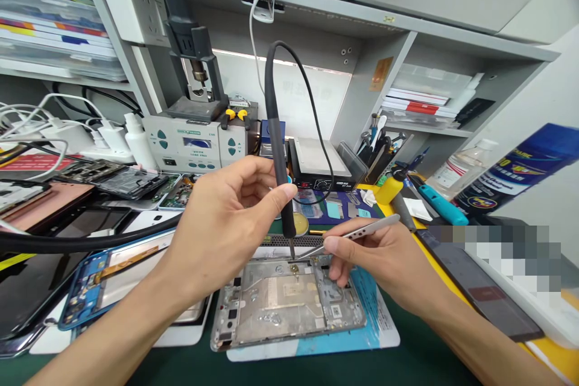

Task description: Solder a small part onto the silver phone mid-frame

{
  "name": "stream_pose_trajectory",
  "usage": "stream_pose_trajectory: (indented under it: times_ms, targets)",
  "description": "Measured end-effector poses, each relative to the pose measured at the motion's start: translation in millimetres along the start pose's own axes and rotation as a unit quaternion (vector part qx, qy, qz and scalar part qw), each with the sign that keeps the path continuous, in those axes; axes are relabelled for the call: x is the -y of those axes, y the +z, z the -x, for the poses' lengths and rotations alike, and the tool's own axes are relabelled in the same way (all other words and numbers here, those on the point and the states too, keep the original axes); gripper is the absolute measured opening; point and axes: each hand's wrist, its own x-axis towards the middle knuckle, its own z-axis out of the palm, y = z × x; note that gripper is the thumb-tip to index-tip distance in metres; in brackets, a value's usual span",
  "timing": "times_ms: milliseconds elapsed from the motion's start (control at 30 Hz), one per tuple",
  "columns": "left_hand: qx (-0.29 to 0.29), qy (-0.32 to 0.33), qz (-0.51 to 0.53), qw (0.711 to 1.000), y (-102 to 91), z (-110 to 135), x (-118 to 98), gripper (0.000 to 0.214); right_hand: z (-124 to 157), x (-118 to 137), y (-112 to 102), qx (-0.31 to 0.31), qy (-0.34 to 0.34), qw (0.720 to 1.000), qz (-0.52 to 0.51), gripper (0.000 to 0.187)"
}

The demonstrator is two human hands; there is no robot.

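Observation:
My left hand [221,223] pinches the black handle of a soldering iron [277,139], held upright with its tip pointing down. Below it lies a bare metal phone frame [284,301], and the tip meets or hovers just over its far edge; I cannot tell which. In my right hand [384,259] are silver tweezers [368,229], their points close to the iron's tip at the same edge. The fingers of that hand rest at the frame's right side. Beneath the frame is a white and blue flat panel [384,325].
Phone parts, including a blue phone housing [76,295], crowd the left. Behind stand a soldering station [194,142] and a small hot plate [319,160]. A yellow bottle [391,187], a blue spray can [525,169] and a dark phone screen [479,289] are on the right.

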Motion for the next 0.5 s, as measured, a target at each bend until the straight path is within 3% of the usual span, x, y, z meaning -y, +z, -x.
stream_pose_trajectory:
  times_ms: [500]
  targets:
    - [-0.008,0.012,-0.006,1.0,-0.8,1.2,1.1,0.017,0.2,-0.5,-1.1,0.003,-0.006,1.0,-0.013,0.028]
